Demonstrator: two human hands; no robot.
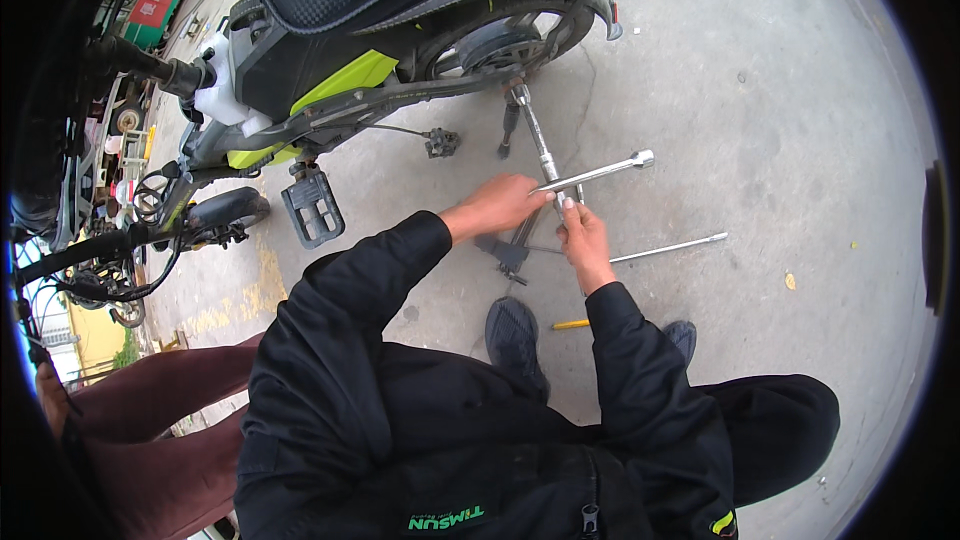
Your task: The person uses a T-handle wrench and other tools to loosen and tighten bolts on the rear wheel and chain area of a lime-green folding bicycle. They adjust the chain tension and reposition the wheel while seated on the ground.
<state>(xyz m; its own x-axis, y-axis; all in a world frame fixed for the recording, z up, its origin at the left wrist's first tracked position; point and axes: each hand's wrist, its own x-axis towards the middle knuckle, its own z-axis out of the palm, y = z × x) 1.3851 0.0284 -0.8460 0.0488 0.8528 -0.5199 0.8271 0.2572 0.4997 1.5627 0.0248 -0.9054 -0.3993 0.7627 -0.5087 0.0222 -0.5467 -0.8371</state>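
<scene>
A chrome four-way lug wrench [600, 173] reaches from my hands to the rear wheel [490, 52] of a black and lime-green electric bike [350, 85]. The far socket is at the wheel's axle. My left hand [503, 204] is closed round the wrench's left arm. Close beside it, my right hand [584, 238] grips the wrench near its centre, thumb on top. The right arm's socket end sticks out free. What lies under my fingers is hidden.
A brake caliper [441, 143] hangs on its cable beside the bike. A metal rod [670, 247] and a yellow-handled tool [571, 324] lie on the concrete near my shoes [514, 335]. A pedal [312, 206] juts out at left. A person in maroon trousers [165, 390] stands at far left.
</scene>
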